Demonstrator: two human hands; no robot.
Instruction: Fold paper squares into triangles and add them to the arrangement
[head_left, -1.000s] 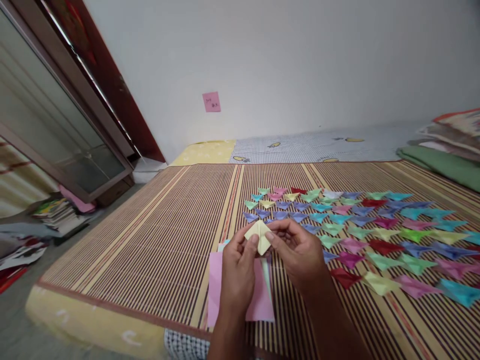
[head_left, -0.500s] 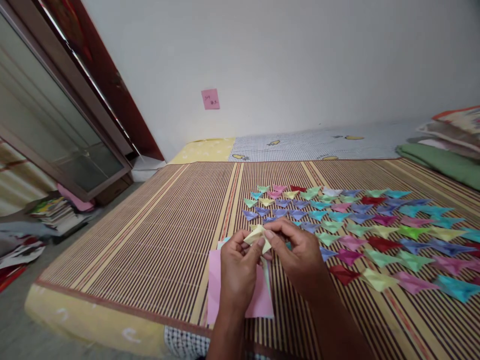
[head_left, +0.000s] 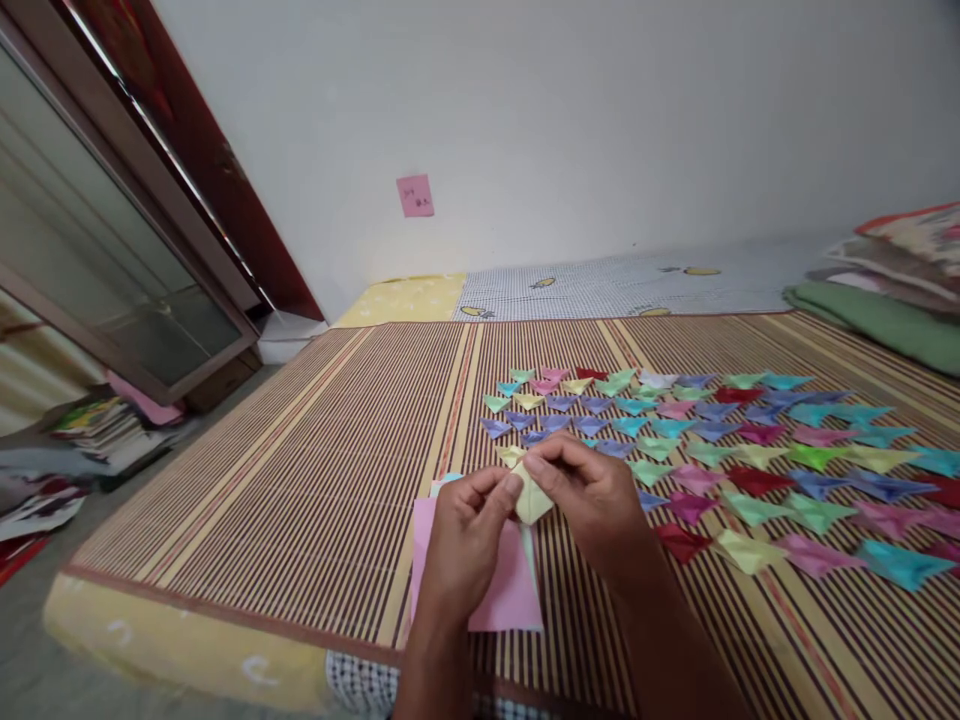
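A small piece of pale yellow folded paper (head_left: pixel 533 499) is held up between both hands, with a crease running down its face. My left hand (head_left: pixel 466 530) pinches its left edge between thumb and fingers. On the other side, my right hand (head_left: pixel 592 500) grips the upper right edge, thumb in front. Beneath my left hand lies a stack of paper sheets with a pink sheet (head_left: pixel 511 590) on top, partly covered by the hand and wrist. Rows of folded paper shapes in many colours, such as a dark red one (head_left: pixel 682 541), spread out beyond and right of my right hand.
A striped woven mat (head_left: pixel 300 480) covers the bed. At the far right are a green folded cloth (head_left: pixel 870 320) and pillows (head_left: pixel 911 250). A pink note (head_left: pixel 415 196) is stuck on the white wall. Books (head_left: pixel 97 420) are piled at left beside a glass-panelled door (head_left: pixel 135 230).
The yellow paper has turned from a pointed, partly opened form to a flatter face towards me. Both hands keep their hold, and the view has shifted slightly.
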